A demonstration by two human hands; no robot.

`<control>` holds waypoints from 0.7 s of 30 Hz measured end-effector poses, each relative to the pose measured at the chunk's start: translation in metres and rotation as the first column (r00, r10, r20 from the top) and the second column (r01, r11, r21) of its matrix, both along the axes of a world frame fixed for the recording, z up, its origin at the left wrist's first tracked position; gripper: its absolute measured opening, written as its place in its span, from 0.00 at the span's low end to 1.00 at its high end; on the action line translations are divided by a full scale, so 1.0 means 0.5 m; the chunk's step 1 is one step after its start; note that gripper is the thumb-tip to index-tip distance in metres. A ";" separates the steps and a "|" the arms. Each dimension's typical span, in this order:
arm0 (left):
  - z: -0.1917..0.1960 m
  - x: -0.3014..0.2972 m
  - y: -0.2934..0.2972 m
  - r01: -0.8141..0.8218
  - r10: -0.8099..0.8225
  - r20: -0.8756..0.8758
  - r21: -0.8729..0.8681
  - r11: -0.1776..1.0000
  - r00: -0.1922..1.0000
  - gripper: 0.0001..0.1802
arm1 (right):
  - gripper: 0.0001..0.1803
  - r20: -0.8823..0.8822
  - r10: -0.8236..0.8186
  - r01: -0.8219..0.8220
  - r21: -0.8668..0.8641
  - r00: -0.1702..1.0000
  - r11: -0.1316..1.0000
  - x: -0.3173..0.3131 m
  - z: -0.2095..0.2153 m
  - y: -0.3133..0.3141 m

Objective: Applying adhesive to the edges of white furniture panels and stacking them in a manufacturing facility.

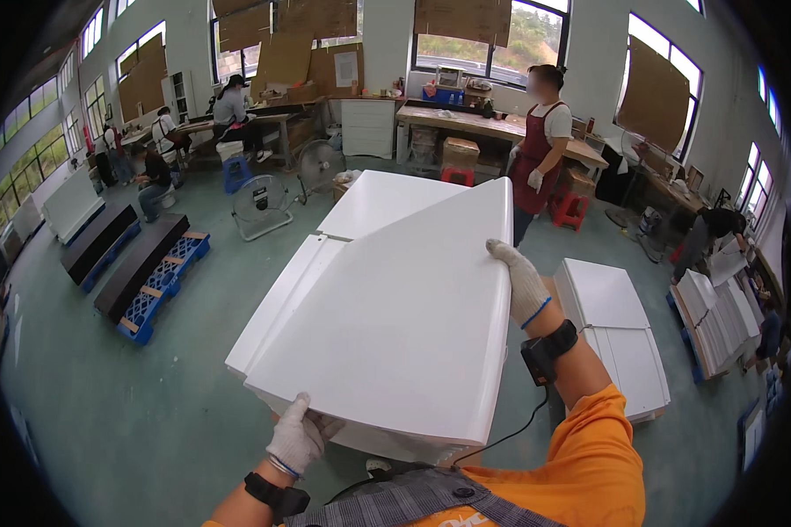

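Note:
A large white panel (404, 316) with a rounded edge lies turned at an angle over a stack of white panels (380, 204). My left hand (297, 437), in a pale knitted glove, grips its near left edge, with the thumb on top and the other fingers partly hidden beneath. Along the right edge, my gloved right hand (520, 283) is closed round the rim; its fingertips are largely out of sight. The panel's far right corner stands higher than the stack below it. Both my wrists carry black strapped devices.
To the right stands another stack of white panels (615, 329). A person in a dark red apron (543, 145) is just beyond my stack. Floor fans (262, 206) stand at the far left, and dark slabs rest on blue pallets (163, 285). Workbenches (453, 119) line the back wall.

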State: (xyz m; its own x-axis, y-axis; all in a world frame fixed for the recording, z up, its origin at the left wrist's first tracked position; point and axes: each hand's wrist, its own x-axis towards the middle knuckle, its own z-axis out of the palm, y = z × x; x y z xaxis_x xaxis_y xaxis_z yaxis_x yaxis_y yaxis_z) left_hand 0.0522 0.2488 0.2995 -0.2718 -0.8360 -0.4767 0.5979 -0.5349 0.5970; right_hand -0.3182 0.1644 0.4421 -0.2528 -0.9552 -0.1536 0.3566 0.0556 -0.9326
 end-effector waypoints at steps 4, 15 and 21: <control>0.012 0.004 0.030 -0.063 0.064 0.028 -0.035 0.997 0.998 0.23 | 0.34 0.081 -0.094 0.094 -0.005 0.992 0.996 0.037 0.028 0.126; -0.101 0.087 0.136 -0.074 0.078 0.031 -0.117 0.990 0.996 0.19 | 0.24 0.396 -0.110 0.134 -0.033 0.912 0.990 0.094 -0.175 0.454; -0.195 0.102 0.212 -0.156 0.153 0.138 0.012 0.988 0.979 0.21 | 0.14 0.560 -0.274 0.100 0.321 0.782 0.942 0.102 -0.340 0.582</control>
